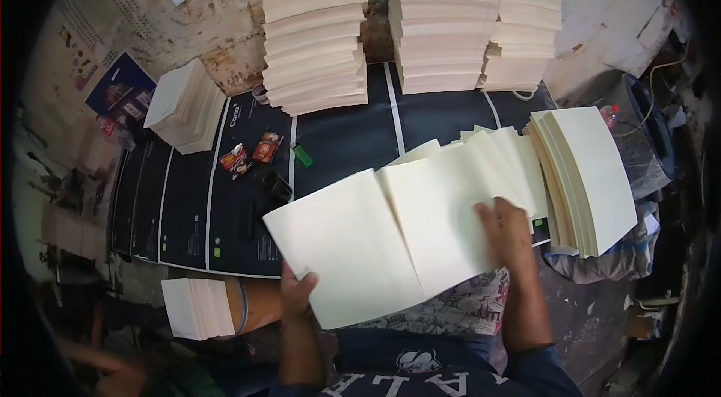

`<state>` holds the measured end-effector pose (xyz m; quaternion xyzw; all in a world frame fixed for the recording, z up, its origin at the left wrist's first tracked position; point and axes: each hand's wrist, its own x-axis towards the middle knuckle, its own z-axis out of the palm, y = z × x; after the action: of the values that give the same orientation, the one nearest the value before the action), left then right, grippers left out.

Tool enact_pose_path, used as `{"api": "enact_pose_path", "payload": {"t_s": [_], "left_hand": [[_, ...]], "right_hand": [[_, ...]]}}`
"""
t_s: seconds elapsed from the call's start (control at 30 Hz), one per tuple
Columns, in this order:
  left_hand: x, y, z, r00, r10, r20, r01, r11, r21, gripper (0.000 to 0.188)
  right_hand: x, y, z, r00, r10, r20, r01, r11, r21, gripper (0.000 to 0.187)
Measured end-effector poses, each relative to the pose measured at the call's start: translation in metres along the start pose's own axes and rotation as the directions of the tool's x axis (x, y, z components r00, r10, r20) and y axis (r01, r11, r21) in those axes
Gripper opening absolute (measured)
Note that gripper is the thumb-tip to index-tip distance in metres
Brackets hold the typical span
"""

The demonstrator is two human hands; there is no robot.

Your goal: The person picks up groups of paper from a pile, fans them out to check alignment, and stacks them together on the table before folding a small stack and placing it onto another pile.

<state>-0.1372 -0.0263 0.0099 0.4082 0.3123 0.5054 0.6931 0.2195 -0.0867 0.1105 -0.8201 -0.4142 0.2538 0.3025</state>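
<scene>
A large cream paper sheet with a crease down its middle lies tilted in front of me, its left half (345, 247) raised past the table's front edge. My left hand (298, 292) grips that half at its lower left edge, thumb on top and fingers beneath. Over the right half (443, 224), my right hand (512, 235) rests near the right edge, thumb and fingers apart and slightly blurred. Under and behind it, more cream sheets (522, 160) fan out unevenly. Close by on the right stands a thick stack of cream paper (597, 187).
Tall paper stacks (315, 51), (443, 29) line the back wall; a shorter stack (184, 108) sits left. On the black tabletop (342, 138) lie two red packets (267, 147), (236, 162), a green lighter (303, 155) and a dark cup (277, 185). Another paper bundle (197, 309) stands lower left.
</scene>
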Motion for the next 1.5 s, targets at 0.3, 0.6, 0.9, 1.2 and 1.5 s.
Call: {"api": "enact_pose_path", "payload": {"t_s": [0.3, 0.6, 0.9, 1.2, 1.5], "left_hand": [[0.011, -0.021, 0.026, 0.998, 0.003, 0.07, -0.001, 0.999, -0.033, 0.071], [0.008, -0.002, 0.016, 0.999, -0.048, 0.025, 0.051, 0.988, -0.144, 0.067], [0.015, -0.012, 0.027, 0.996, -0.069, 0.058, 0.071, 0.997, -0.044, 0.063], [0.014, -0.024, 0.031, 0.979, -0.143, 0.146, 0.144, 0.99, 0.005, 0.065], [0.013, -0.005, 0.02, 0.994, -0.047, 0.1, 0.062, 0.987, -0.146, 0.06]], "right_hand": [[-0.007, -0.037, 0.038, 0.919, -0.151, 0.365, 0.21, 0.969, -0.127, 0.057], [0.041, 0.054, 0.062, 0.807, -0.587, -0.062, 0.367, 0.581, -0.727, 0.045], [0.047, 0.091, 0.093, 0.866, -0.491, 0.092, 0.429, 0.638, -0.64, 0.055], [-0.001, 0.011, 0.048, 0.824, -0.491, 0.283, 0.557, 0.793, -0.246, 0.051], [0.012, 0.032, 0.009, 0.99, -0.094, 0.109, 0.09, 0.995, 0.044, 0.042]]}}
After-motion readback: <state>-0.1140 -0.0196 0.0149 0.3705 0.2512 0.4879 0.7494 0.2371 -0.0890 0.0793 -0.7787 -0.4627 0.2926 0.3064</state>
